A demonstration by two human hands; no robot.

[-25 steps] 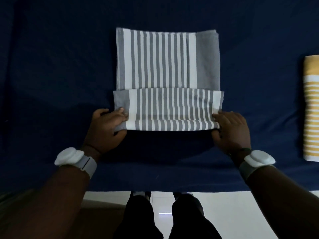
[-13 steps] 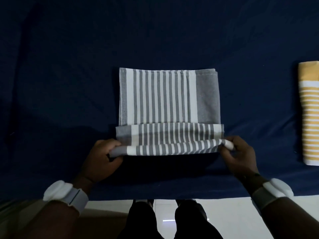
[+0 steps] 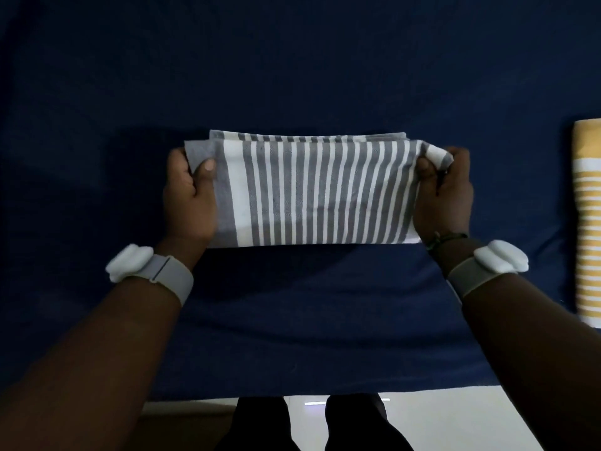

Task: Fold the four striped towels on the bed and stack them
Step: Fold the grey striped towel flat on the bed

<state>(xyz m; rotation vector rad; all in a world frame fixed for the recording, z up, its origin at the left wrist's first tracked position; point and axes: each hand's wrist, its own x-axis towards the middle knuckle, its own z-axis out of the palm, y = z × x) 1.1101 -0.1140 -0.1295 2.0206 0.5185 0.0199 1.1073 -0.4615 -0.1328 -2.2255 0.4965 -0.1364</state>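
Grey-striped towel point(image 3: 318, 193) is held at both ends, mid-fold: left hand point(image 3: 190, 196) pinches the left corner between thumb and curled fingers, right hand point(image 3: 444, 193) pinches the right corner likewise, so neither hand is free or spread. The near half is being carried over toward the far edge; the lifted edge sits level with the fingertips and a strip of the lower layer shows just beyond them, so the halves are judged not yet aligned or laid flat. The folded crease lies by the wrists, resting on the dark blue bed cover point(image 3: 292, 320). The towel spans the whole gap between the two hands, centred in front of the person. A yellow-striped towel point(image 3: 588, 222) lies well outboard of the right hand, at the frame edge, apparently already folded; only part of it is visible, so whether more lies beneath or beyond it cannot be told. Progress estimate: one towel likely done, one in fold, remaining two not in view, so their state is unknown. No stack is seen yet. Left to do, by judgement: lay this fold down and smooth it, possibly one more fold to match the yellow one, then move it onto or beside the yellow towel, then repeat for the rest. White wrist bands point(image 3: 153, 271) are worn on both arms.
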